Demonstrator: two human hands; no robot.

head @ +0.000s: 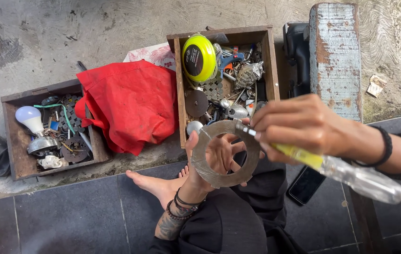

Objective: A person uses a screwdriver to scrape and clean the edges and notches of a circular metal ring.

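Bare concrete floor (45, 37) lay beyond the left box (19, 155), red cloth (132, 103) and middle box (270, 61); left hand (214, 157) gripped a metal ring (200, 162), right hand (301, 124) clenched a screwdriver (341, 171) at its rim

2 wooden boxes sit on the floor (45, 37): the left box (15, 150) holds a bulb (30, 118), the far box (268, 51) a round case (199, 57). A cloth (132, 106) lies between them. A bench (335, 51) stands right. The ring (225, 153) is nearest, before the far box.

Dark beaded bracelets ring both wrists; the left forearm (168, 226) bears a tattoo; black trousers (238, 221); bare foot (156, 184).
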